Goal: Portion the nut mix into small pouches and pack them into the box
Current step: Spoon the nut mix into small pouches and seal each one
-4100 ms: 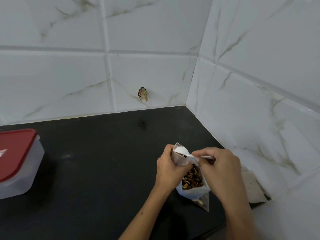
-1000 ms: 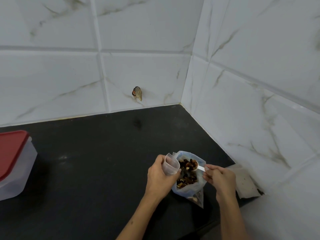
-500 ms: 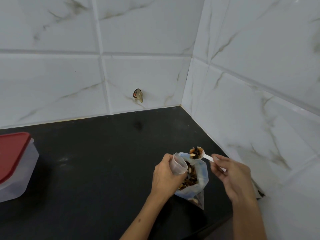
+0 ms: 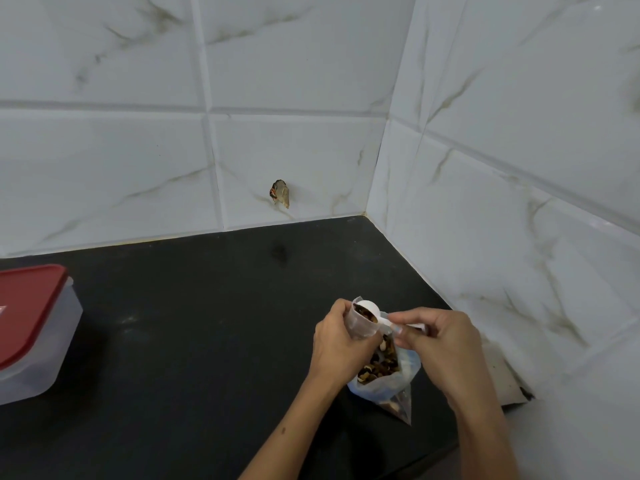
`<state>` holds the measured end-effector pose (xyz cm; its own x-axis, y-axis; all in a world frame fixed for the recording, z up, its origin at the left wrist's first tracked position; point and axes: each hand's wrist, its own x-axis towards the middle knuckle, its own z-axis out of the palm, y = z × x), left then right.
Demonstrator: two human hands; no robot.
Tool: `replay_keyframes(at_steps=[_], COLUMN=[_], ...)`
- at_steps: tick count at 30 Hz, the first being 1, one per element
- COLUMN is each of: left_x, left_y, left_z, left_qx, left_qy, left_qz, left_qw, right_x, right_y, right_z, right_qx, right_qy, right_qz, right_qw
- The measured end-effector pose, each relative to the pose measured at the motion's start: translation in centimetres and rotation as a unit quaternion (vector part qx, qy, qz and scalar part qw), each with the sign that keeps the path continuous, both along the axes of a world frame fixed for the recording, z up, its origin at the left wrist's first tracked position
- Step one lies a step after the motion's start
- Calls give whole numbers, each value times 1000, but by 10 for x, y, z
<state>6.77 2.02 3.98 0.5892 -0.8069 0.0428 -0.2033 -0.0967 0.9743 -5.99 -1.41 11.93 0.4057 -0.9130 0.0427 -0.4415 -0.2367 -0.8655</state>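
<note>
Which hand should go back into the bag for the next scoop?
Right. The right hand already pinches the spoon directly above the open bag. The left hand is busy gripping the small pouch.

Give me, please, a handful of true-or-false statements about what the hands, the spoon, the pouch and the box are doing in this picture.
1. The left hand holds a small clear pouch. True.
2. The white spoon is tipped at the pouch's mouth. True.
3. The right hand is empty. False: it pinches the spoon's handle.
4. The box has its red lid off. False: the lid sits on it.
5. The big bag of nut mix stands on the black counter below the hands. True.
</note>
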Motion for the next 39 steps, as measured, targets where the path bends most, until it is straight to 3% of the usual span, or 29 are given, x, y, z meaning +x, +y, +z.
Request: replay_keyframes(at_steps=[8, 22, 29, 36, 39], left_x=[1, 1, -1, 1, 0], left_y=[1, 0, -1, -1, -2], left_z=[3, 6, 4, 6, 7], left_qx=[-24, -54, -48, -59, -62], left_qy=[20, 29, 43, 30, 36], left_qz=[-4, -23, -20, -28, -31], left_qw=[1000, 998, 998, 997, 997], right_x=[0, 3, 10, 10, 14], right_y=[4, 8, 13, 11, 12], right_z=[7, 16, 16, 18, 14], right_qx=[-55, -11, -63, -25, -66], right_qy=[52, 59, 43, 64, 63], right_qz=[-9, -39, -95, -47, -74], right_qw=[997, 997, 993, 997, 993])
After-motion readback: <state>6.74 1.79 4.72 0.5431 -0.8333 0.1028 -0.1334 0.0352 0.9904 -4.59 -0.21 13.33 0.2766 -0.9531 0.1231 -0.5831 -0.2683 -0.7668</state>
